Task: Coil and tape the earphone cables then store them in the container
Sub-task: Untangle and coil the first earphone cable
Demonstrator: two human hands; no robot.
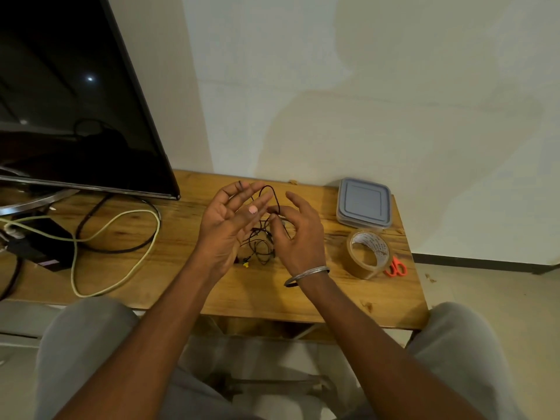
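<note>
One thin dark earphone cable (274, 197), looped, tangled, right hand (295, 234) pinching it, left hand (225, 222) spread.

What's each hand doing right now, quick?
Left hand: open, fingers spread, earphone cable looped over them.
Right hand: pinching the same cable between thumb and forefinger.

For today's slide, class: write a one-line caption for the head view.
Both hands, left hand and right hand, loop a dark earphone cable above the wooden table; tape roll and lidded container wait nearby.
</note>
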